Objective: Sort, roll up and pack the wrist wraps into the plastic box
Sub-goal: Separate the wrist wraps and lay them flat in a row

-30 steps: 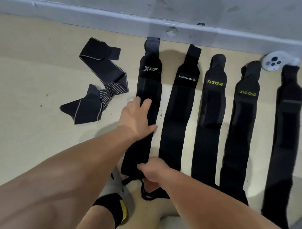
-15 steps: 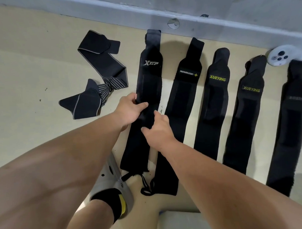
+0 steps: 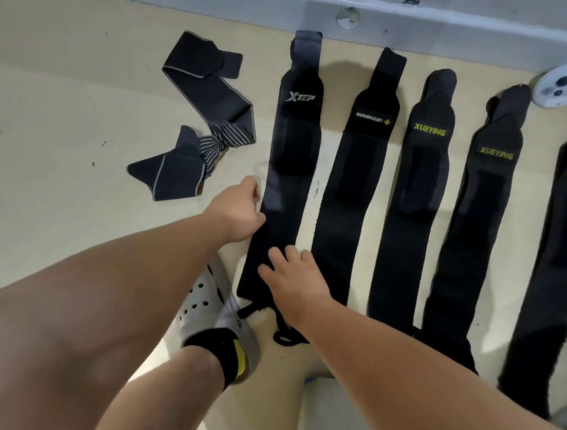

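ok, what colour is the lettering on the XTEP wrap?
Silvery white, printed on the long black fabric XTEP wrist wrap; head view shows it best.

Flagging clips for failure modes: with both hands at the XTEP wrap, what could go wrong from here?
1. The right hand lies flat on the XTEP wrap, close to the MANUEKLEAR wrap; rolling might drag that neighbour askew.
2. A black loop lies by the right wrist; it could snag or get rolled in loosely.
3. The shoe stands beside the wrap's near end and might pin it.
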